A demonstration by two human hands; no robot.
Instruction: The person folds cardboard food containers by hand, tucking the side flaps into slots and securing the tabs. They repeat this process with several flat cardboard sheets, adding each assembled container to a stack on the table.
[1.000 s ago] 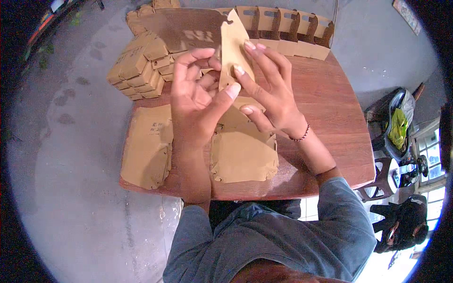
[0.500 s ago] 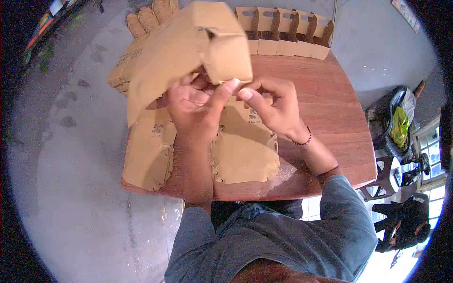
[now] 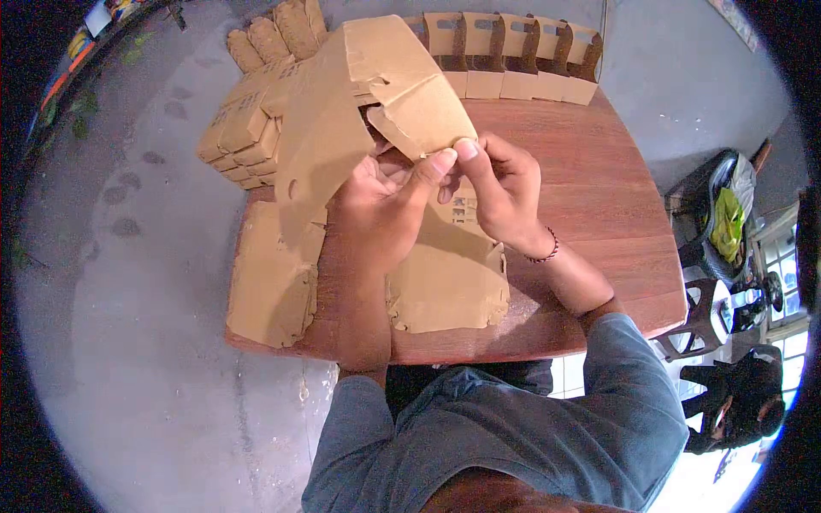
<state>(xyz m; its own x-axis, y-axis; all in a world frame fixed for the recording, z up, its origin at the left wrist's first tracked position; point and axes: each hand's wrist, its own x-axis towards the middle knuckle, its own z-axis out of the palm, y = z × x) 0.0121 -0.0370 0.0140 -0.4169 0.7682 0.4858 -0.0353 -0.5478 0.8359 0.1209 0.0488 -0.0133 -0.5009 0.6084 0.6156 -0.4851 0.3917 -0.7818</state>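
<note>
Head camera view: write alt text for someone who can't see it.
The left hand and right hand pinch the edge of a partly folded brown cardboard box above a reddish-brown wood-grained table. Flat brown cardboard pieces and a row of open brown cardboard boxes rest on it.

The shirt (image 3: 513, 427) is grey-blue, its sleeves (image 3: 620, 363) short; a thin two-tone bracelet (image 3: 546, 255) rings the right wrist (image 3: 537, 241).
</note>
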